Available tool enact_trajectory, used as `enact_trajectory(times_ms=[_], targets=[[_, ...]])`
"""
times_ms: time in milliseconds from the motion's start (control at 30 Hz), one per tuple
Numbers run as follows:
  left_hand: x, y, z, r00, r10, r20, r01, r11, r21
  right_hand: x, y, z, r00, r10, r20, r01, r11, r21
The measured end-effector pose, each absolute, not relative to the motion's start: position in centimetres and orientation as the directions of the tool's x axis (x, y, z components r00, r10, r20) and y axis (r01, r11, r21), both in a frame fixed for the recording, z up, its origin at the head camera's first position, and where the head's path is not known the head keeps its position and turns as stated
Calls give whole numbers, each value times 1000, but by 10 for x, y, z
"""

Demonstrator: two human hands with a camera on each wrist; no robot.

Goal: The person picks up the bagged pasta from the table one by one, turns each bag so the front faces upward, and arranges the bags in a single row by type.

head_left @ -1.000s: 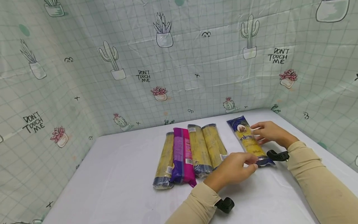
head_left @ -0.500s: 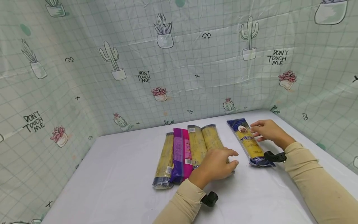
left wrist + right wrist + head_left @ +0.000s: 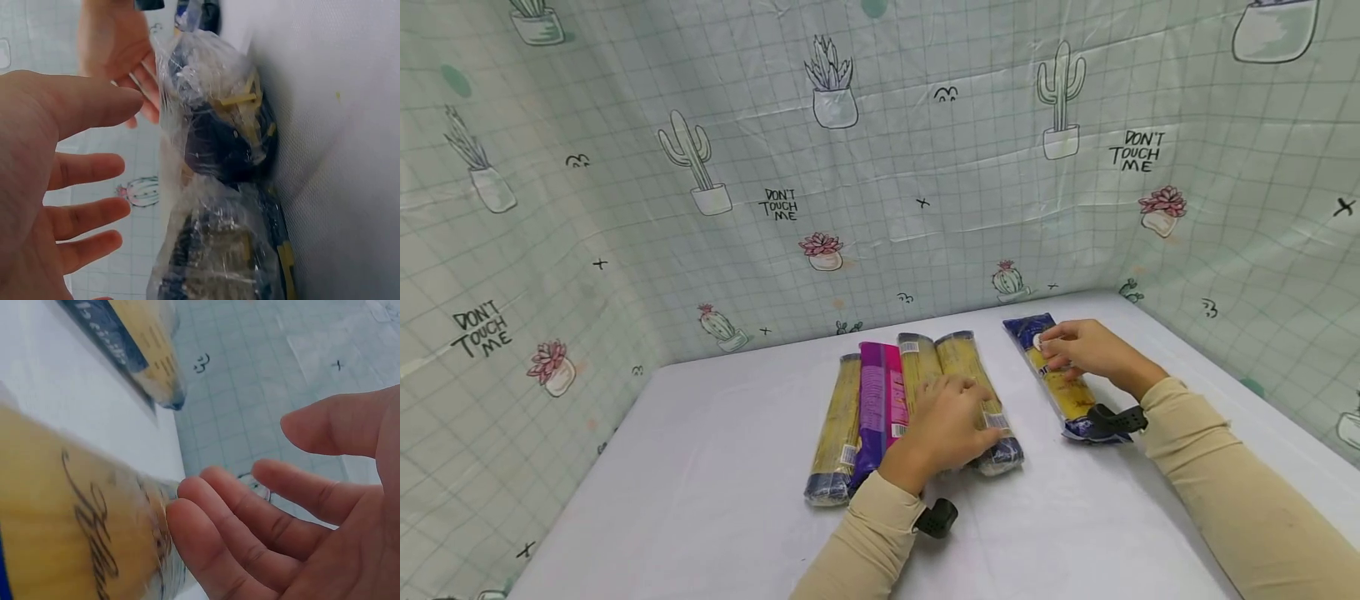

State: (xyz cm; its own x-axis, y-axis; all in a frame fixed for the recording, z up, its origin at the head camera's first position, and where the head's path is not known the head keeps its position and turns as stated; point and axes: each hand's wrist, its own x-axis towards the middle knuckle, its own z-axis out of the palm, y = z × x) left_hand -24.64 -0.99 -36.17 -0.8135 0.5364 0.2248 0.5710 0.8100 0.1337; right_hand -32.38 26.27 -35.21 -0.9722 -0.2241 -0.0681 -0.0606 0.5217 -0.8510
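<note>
My left hand (image 3: 943,425) hangs over the row of spaghetti packs with its fingers spread and nothing in its grasp. Below it, the rightmost clear-backed pack (image 3: 1000,446) lies beside another clear-backed spaghetti pack (image 3: 917,354), partly hidden by the hand. In the left wrist view, the thumb and fingers stand apart from the crinkled pack end (image 3: 219,137). My right hand (image 3: 1093,354) is at the separate blue-and-yellow spaghetti pack (image 3: 1071,396), its loosely bent fingers over the label. The right wrist view shows fingertips (image 3: 187,519) close against this pack; contact is unclear.
A purple-and-pink pack (image 3: 880,387) and a further clear-backed spaghetti pack (image 3: 838,429) form the row's left part. All lie on a white-covered table (image 3: 715,483). A patterned curtain (image 3: 880,167) encloses the back and sides.
My left hand has moved left, from near the separate blue-and-yellow pack to above the row. The right hand has shifted slightly left, over that pack's label.
</note>
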Motion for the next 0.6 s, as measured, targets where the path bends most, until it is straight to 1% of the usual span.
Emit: enact_trajectory(times_ms=[200,433,600], targets=[[-248,-13,-362,-835,508,212,541,828,146,-320,248,-351,-963,-257,-75,-70,513,-856],[-249,-15,-363,-855,474,212,503,858,108,-321,236,-353,-957,-281,-70,-97,537,-838],[-250,-17,-362,-862,466,200,493,862,115,-321,231,-355,-955,-288,-74,-99,543,-834]])
